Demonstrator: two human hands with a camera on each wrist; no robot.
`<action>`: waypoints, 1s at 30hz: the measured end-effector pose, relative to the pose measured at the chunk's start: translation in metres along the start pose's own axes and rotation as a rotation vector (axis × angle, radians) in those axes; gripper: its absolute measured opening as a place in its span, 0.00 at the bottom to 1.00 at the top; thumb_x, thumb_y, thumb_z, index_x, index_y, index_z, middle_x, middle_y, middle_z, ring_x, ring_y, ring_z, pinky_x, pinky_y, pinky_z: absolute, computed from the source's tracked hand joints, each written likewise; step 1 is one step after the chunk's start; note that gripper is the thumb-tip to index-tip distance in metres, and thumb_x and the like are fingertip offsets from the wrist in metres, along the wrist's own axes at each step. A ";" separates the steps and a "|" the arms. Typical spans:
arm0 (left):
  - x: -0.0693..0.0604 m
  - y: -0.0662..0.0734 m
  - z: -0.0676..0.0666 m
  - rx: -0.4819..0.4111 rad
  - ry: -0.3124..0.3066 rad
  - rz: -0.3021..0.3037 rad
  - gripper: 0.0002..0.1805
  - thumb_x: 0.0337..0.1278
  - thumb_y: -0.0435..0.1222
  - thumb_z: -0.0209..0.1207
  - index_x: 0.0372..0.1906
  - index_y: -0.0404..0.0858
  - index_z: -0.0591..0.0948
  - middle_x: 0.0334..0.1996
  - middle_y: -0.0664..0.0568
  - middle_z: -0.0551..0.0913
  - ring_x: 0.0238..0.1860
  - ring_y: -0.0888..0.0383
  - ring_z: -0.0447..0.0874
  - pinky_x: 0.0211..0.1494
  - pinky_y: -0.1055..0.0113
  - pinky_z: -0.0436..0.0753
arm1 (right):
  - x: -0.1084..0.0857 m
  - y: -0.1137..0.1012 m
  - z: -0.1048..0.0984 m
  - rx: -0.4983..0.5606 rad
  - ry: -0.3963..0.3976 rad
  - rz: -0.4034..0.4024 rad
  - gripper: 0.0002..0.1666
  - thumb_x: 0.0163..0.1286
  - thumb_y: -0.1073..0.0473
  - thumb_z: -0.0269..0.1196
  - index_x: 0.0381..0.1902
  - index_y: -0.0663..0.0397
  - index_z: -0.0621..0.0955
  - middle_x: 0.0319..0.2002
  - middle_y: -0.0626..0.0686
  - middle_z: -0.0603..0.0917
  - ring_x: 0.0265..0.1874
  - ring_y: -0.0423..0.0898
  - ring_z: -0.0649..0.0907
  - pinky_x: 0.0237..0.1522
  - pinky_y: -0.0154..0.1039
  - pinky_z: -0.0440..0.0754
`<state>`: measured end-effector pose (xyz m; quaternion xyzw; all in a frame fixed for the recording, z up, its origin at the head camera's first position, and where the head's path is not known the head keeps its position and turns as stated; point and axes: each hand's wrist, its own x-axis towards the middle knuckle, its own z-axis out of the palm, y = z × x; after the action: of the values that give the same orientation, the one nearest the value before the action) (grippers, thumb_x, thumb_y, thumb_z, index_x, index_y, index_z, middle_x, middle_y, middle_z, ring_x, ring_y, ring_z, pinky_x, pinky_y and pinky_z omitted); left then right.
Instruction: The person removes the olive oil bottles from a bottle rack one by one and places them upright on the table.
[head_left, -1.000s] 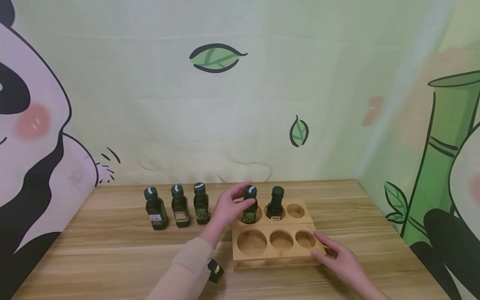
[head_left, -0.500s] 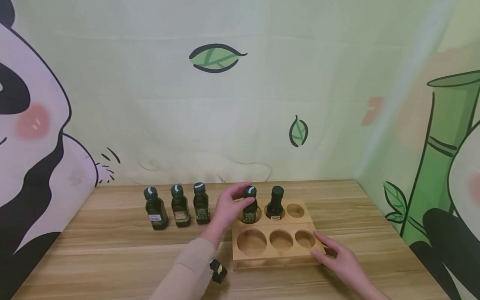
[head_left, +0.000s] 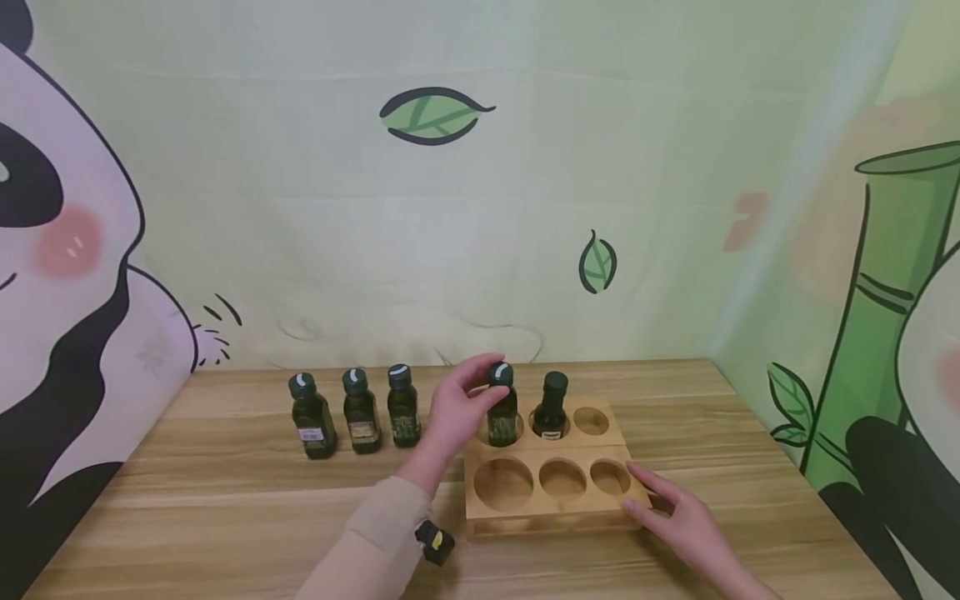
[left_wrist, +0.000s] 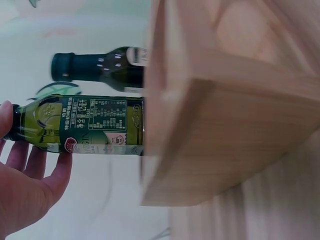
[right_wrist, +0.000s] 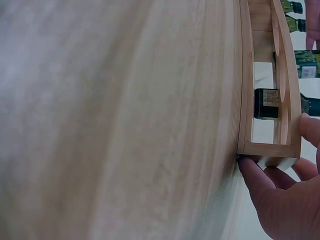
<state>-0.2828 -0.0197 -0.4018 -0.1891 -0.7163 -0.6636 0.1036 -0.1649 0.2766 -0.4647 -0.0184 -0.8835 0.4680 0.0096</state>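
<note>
My left hand point(head_left: 457, 408) holds an olive oil bottle point(head_left: 502, 417) by its dark cap and neck, thumb on one side and fingers on the other. This bottle stands upright over the back-left hole of a wooden bottle rack point(head_left: 547, 450). In the left wrist view the olive oil bottle point(left_wrist: 100, 125) shows its label, its base hidden behind the rack's edge. A slimmer dark bottle point(head_left: 552, 408) sits in the back-middle hole. My right hand point(head_left: 686, 525) grips the rack's right end; in the right wrist view its fingers and thumb lie around the rack's end point(right_wrist: 270, 150).
Three dark green bottles point(head_left: 362, 412) stand in a row on the table point(head_left: 225, 517) left of the rack. The rack's front row of round holes and its back-right hole point(head_left: 591, 421) hold no bottles. A small black device point(head_left: 435, 542) is at the left wrist.
My left hand has risen slightly, and the olive oil bottle has come up a little with it. The right hand and the rack stay in place.
</note>
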 end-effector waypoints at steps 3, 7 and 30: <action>0.001 0.012 -0.004 -0.002 -0.006 0.012 0.22 0.56 0.26 0.67 0.58 0.36 0.81 0.49 0.43 0.84 0.52 0.48 0.82 0.57 0.54 0.81 | 0.000 0.000 0.000 0.002 0.001 0.005 0.38 0.65 0.49 0.70 0.69 0.56 0.73 0.67 0.63 0.72 0.58 0.59 0.79 0.47 0.32 0.81; 0.001 0.024 -0.010 -0.022 -0.012 0.021 0.23 0.56 0.25 0.66 0.58 0.36 0.81 0.49 0.43 0.84 0.51 0.49 0.82 0.57 0.54 0.81 | 0.000 0.000 0.000 -0.003 0.003 0.009 0.38 0.65 0.48 0.70 0.69 0.56 0.73 0.67 0.63 0.72 0.57 0.58 0.80 0.47 0.32 0.81; -0.028 0.034 -0.058 0.063 0.091 0.008 0.23 0.55 0.25 0.67 0.58 0.36 0.82 0.52 0.43 0.84 0.52 0.49 0.82 0.57 0.51 0.80 | -0.001 0.001 0.000 -0.017 -0.003 0.004 0.38 0.65 0.47 0.69 0.69 0.55 0.73 0.68 0.62 0.71 0.59 0.58 0.78 0.50 0.33 0.79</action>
<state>-0.2495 -0.0792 -0.3759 -0.1582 -0.7307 -0.6482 0.1448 -0.1640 0.2777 -0.4657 -0.0195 -0.8875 0.4603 0.0071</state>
